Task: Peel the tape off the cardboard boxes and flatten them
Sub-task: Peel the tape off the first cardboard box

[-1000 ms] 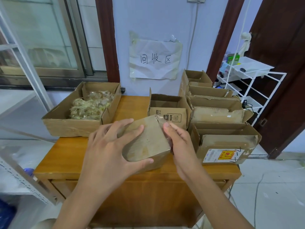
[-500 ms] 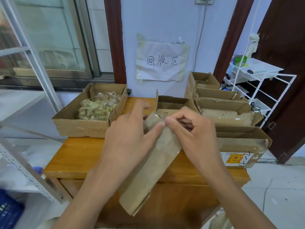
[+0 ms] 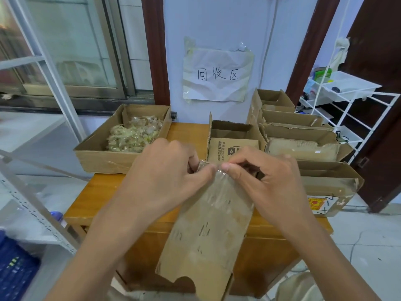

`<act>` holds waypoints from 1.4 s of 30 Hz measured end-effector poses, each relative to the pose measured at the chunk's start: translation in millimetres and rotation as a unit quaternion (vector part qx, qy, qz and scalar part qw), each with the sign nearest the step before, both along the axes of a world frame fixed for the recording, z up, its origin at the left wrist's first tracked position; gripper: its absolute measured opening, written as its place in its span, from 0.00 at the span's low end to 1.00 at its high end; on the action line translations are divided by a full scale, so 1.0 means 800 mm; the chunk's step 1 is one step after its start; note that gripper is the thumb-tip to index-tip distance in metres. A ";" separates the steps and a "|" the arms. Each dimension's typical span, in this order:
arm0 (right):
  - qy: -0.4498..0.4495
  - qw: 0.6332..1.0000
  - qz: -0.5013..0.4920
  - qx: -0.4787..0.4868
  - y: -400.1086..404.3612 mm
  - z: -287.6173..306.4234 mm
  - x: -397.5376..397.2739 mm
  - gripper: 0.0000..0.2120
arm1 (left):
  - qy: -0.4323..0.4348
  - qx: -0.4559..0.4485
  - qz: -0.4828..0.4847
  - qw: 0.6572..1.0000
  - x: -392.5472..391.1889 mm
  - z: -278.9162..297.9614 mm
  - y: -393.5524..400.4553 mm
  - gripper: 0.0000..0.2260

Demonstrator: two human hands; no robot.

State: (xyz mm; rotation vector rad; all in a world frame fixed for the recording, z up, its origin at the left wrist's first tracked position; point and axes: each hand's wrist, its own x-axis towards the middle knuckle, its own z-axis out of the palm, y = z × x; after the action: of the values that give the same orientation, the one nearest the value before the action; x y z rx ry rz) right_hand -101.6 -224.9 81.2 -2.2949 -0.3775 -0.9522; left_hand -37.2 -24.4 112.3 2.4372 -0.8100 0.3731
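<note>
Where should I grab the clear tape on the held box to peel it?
Pinch the clear tape at its lifted, crinkled end by the box's top edge, between left hand and right hand. Come from above and pull toward you, probably along the strip.

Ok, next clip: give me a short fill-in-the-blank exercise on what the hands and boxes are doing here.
1. Both hands, the left hand and the right hand, pinch the clear ____ at the top edge of the flattened cardboard box.
2. The open box at the table's left holds a heap of crumpled ____.
3. The paper sign is stuck on the ____.
4. The wooden table carries several ____ boxes on its right side.

Missing words: tape; tape; wall; cardboard
</note>
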 end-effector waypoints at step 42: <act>0.134 0.987 0.086 -0.014 -0.002 0.015 0.026 0.13 | -0.050 0.001 0.030 0.998 -0.036 -0.060 0.021 0.11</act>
State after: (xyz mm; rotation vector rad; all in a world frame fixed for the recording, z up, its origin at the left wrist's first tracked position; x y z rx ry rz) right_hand -81.1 -226.8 93.1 -2.3322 -0.4665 -0.5467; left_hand -66.3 -7.3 64.0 2.4659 -0.7818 0.5206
